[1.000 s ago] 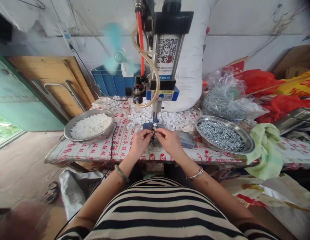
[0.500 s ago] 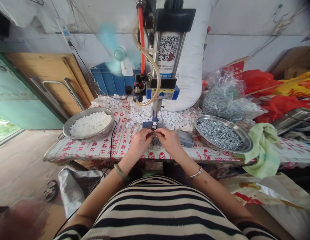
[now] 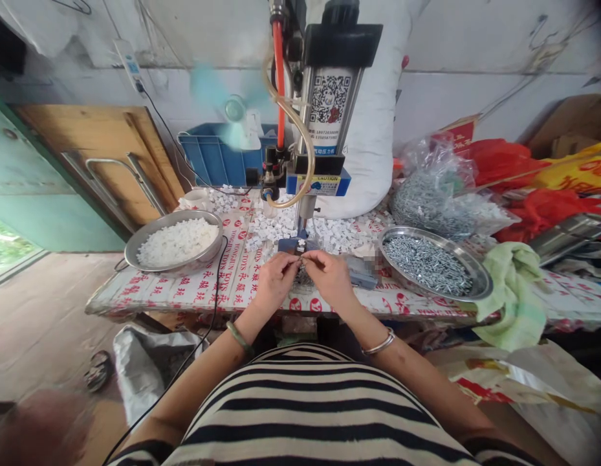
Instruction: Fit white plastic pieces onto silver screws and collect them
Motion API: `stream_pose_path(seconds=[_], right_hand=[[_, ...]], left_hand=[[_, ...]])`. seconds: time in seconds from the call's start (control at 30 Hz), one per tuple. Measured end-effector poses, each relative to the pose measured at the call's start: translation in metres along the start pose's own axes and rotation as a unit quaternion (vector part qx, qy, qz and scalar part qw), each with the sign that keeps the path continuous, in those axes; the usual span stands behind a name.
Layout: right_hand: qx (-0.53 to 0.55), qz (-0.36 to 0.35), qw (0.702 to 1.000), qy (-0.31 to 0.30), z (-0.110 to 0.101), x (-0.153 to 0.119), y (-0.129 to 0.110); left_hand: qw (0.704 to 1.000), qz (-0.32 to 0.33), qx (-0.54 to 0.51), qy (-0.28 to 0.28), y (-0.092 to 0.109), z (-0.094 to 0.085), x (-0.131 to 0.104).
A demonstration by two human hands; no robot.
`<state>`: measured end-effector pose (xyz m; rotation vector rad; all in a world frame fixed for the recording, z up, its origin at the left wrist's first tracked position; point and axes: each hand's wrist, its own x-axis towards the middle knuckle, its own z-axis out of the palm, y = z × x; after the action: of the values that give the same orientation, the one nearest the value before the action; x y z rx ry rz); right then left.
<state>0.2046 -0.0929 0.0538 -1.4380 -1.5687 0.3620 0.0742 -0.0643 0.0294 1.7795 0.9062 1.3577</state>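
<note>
My left hand [image 3: 275, 279] and my right hand [image 3: 328, 279] meet fingertip to fingertip just in front of the pneumatic press [image 3: 332, 97]. Both are closed in a pinch. Whatever lies between the fingertips is too small to make out. Right beyond them, a small white plastic piece [image 3: 301, 243] sits on the press's dark base [image 3: 286, 245], below the ram [image 3: 306, 208]. Small metal bits lie under my hands, partly hidden by them. Loose white plastic pieces [image 3: 336, 234] are heaped around and behind the base.
On the left stands a metal bowl [image 3: 213, 254] of white pieces; on the right, a metal bowl [image 3: 482, 288] of metal pins. A green cloth [image 3: 513, 291] hangs over the table edge. A bag of metal parts [image 3: 426, 200], a blue crate [image 3: 213, 158] and a spinning fan [image 3: 235, 109] are behind.
The view has shifted slightly, so the press and bowls appear a little further right and lower. My fingertips have drawn slightly back from the white piece on the base.
</note>
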Motion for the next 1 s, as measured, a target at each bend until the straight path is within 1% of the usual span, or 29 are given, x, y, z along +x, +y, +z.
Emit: stream_pose_path(seconds=[0.03, 0.07, 0.1, 0.13, 0.17, 0.2, 0.23, 0.27, 0.33, 0.4, 0.47, 0.53, 0.63, 0.7, 0.73, 0.77, 0.8, 0.87, 0.93, 1.0], right_hand=[[-0.047, -0.047, 0.997, 0.025, 0.0, -0.002, -0.002], [-0.093, -0.093, 0.99, 0.048, 0.0, -0.003, -0.003], [-0.131, -0.133, 0.98, 0.064, -0.001, -0.004, -0.002], [-0.16, -0.16, 0.971, 0.073, -0.001, -0.005, -0.001], [-0.181, -0.176, 0.965, 0.074, -0.001, -0.005, 0.002], [-0.197, -0.181, 0.961, 0.067, -0.001, -0.004, 0.005], [-0.208, -0.174, 0.961, 0.053, -0.002, -0.002, 0.008], [-0.211, -0.158, 0.964, 0.035, -0.002, 0.0, 0.011], [-0.187, -0.106, 0.977, 0.005, -0.006, 0.005, 0.015], [-0.127, -0.057, 0.99, 0.001, -0.01, 0.009, 0.014], [-0.07, -0.029, 0.997, 0.011, -0.014, 0.011, 0.01], [-0.041, -0.02, 0.999, 0.007, -0.017, 0.011, 0.005], [-0.037, -0.026, 0.999, -0.015, -0.018, 0.007, -0.001], [-0.037, -0.034, 0.998, -0.026, -0.018, 0.005, -0.002], [-0.033, -0.036, 0.998, -0.028, -0.018, 0.004, -0.002], [-0.026, -0.035, 0.999, -0.027, -0.017, 0.003, -0.002], [-0.018, -0.03, 0.999, -0.021, -0.016, 0.002, -0.001], [0.001, -0.016, 1.0, -0.003, -0.013, 0.0, 0.003], [0.015, -0.002, 1.0, 0.013, -0.009, -0.003, 0.008], [0.022, 0.003, 1.0, 0.015, -0.006, -0.004, 0.014]], left_hand=[[0.996, -0.061, -0.068, -0.007, 0.002, 0.001, 0.001], [0.982, -0.126, -0.142, -0.014, 0.004, 0.003, 0.003], [0.96, -0.183, -0.212, -0.016, 0.006, 0.004, 0.004], [0.936, -0.227, -0.269, -0.01, 0.007, 0.004, 0.006], [0.918, -0.254, -0.306, 0.004, 0.008, 0.004, 0.008], [0.909, -0.267, -0.319, 0.019, 0.008, 0.004, 0.009], [0.911, -0.269, -0.311, 0.029, 0.007, 0.003, 0.01], [0.921, -0.265, -0.285, 0.029, 0.007, 0.002, 0.01], [0.949, -0.242, -0.201, 0.001, 0.005, 0.001, 0.008], [0.972, -0.201, -0.113, -0.038, 0.004, 0.001, 0.005], [0.986, -0.149, -0.043, -0.056, 0.005, 0.002, 0.002], [0.993, -0.098, 0.01, -0.062, 0.007, 0.003, 0.001], [0.995, -0.036, 0.07, -0.064, 0.012, 0.004, 0.0], [0.994, -0.012, 0.088, -0.061, 0.015, 0.005, 0.0], [0.994, -0.014, 0.087, -0.058, 0.016, 0.005, 0.0], [0.995, -0.029, 0.076, -0.057, 0.018, 0.006, -0.001], [0.995, -0.058, 0.05, -0.057, 0.018, 0.007, -0.001], [0.986, -0.149, -0.041, -0.067, 0.019, 0.009, -0.002], [0.954, -0.244, -0.157, -0.08, 0.02, 0.012, -0.002], [0.915, -0.305, -0.249, -0.084, 0.019, 0.015, -0.001]])
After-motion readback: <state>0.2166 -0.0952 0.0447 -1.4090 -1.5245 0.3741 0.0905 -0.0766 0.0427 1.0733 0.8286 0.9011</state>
